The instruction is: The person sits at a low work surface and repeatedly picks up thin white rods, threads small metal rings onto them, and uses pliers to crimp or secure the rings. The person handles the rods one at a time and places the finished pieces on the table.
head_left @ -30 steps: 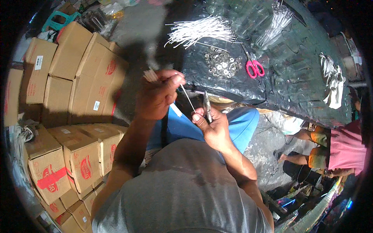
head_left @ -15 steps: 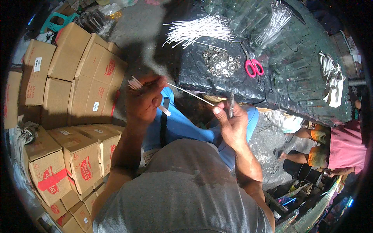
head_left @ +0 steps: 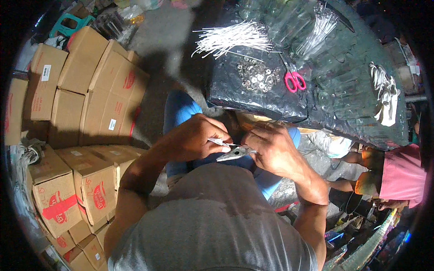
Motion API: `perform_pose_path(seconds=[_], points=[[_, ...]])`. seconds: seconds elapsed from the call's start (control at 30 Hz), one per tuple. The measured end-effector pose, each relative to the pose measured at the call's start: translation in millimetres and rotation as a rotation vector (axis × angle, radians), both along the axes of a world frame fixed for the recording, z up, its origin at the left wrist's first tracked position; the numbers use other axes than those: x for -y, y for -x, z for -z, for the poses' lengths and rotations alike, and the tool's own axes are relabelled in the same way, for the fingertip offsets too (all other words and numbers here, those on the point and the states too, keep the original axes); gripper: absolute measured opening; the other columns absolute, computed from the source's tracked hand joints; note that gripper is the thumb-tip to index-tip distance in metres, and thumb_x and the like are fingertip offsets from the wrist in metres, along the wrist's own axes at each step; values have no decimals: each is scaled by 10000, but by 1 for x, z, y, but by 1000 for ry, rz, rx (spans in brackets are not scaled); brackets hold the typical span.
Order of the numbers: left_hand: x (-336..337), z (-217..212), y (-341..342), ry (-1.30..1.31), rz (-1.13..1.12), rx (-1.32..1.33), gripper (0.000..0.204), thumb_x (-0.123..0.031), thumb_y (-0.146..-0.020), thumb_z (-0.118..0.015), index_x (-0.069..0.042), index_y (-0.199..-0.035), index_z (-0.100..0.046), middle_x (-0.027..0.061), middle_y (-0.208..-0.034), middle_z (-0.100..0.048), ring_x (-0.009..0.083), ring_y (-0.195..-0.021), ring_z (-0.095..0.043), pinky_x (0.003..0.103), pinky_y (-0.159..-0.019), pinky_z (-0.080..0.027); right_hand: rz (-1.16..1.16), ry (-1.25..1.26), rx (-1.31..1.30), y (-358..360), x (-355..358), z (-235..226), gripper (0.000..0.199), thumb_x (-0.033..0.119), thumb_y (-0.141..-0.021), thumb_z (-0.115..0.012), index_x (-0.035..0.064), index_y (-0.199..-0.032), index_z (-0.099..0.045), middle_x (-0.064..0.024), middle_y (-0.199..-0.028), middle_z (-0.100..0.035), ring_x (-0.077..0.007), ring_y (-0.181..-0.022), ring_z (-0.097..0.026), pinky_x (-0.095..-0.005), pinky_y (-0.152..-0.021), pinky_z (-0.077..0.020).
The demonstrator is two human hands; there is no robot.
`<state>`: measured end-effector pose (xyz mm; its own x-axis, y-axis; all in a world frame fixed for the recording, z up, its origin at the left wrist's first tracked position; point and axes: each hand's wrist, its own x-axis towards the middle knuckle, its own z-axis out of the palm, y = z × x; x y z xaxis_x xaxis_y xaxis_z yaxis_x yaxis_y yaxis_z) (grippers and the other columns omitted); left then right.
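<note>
My left hand (head_left: pixel 199 137), fingers pinched, holds a few thin white wicks (head_left: pixel 218 141) whose ends point towards my right hand. My right hand (head_left: pixel 271 147) is closed on a silver metal tool (head_left: pixel 233 154), tapered and with a round hole, which looks like pliers. The two hands are close together over my lap, the tool's tip beside the left fingers. Exactly what the tool touches is hidden by the fingers. A loose pile of white wicks (head_left: pixel 233 38), a heap of small round metal tabs (head_left: pixel 258 77) and pink-handled scissors (head_left: pixel 294 81) lie on the black-covered table.
Clear glass jars (head_left: pixel 339 86) and another wick bundle (head_left: pixel 318 31) fill the table's right side, with white cloth gloves (head_left: pixel 386 95) at its edge. Stacked cardboard boxes (head_left: pixel 86 106) stand left. A person in a pink shirt (head_left: pixel 402 176) is at the right.
Both hands have come together over my lap, the left moving right and down, the right moving down and slightly left. The tool has swung from upright to pointing left.
</note>
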<state>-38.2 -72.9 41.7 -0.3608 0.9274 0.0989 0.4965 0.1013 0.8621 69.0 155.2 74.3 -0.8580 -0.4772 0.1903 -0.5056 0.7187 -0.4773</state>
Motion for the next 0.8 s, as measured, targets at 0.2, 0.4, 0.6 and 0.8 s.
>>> perform_pose_path(seconds=[0.2, 0.4, 0.6, 0.8], points=[[-4, 24, -12, -72, -133, 314, 140, -42, -851, -729, 37, -967, -726, 155, -925, -748, 205, -872, -722, 320, -781, -537, -40, 174, 134, 22, 0, -2, 194, 85, -758, -728, 8, -902, -623, -162, -856, -627, -400, -845, -629, -481, -740, -513], [2, 38, -14, -112, -358, 521, 76, -51, -892, -725, 16, -915, -698, 87, -926, -729, 124, -897, -681, 286, -816, -541, 277, 84, 39, 84, -10, -38, 171, 155, -842, -720, -9, -862, -677, -226, -817, -656, -445, -803, -644, -500, -714, -509], [12, 39, -6, -116, -368, 497, 65, -16, -887, -724, 14, -931, -685, 77, -925, -714, 116, -882, -672, 274, -803, -540, 351, -315, 27, 167, -45, -40, 255, 162, -787, -699, -22, -962, -719, -271, -897, -687, -433, -904, -673, -484, -825, -540], [19, 43, -6, -134, -392, 568, 63, -18, -891, -723, 5, -928, -678, 53, -902, -699, 92, -841, -649, 261, -769, -530, 300, -358, 182, 179, -44, -34, 263, 172, -805, -697, -17, -987, -715, -251, -949, -701, -430, -937, -673, -491, -853, -530]])
